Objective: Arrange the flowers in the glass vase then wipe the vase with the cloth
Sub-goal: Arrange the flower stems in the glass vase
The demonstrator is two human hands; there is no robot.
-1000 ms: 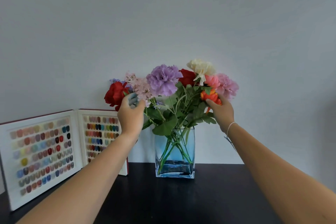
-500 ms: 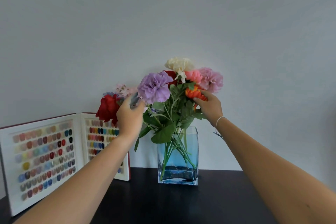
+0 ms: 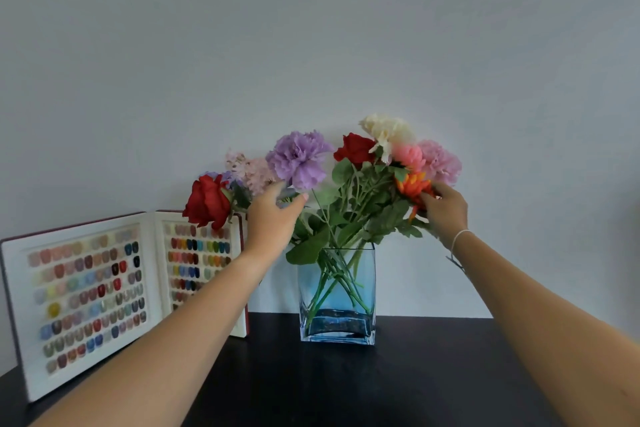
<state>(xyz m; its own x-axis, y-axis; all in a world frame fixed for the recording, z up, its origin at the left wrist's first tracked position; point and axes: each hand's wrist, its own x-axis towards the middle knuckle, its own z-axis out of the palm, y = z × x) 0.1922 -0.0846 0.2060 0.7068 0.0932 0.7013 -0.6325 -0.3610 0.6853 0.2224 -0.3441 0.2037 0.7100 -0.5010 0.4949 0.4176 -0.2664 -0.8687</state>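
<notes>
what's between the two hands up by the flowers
In the head view, between the left hand and right hand stand green leafy stems rising from the blue glass vase, with a red rose above them.

Plain wall above a dark tabletop

A pale grey wall (image 3: 311, 45) fills most of the frame, evenly lit. A black tabletop (image 3: 346, 385) spans the bottom. At lower left, an open book of colour swatches (image 3: 86, 298) stands against the wall.

Single head cam, wide-angle, facing the wall (image 3: 311, 28) nearly level, close range. Counter (image 3: 415, 374) fills bottom of frame; edges probably bowed by lens.
</notes>
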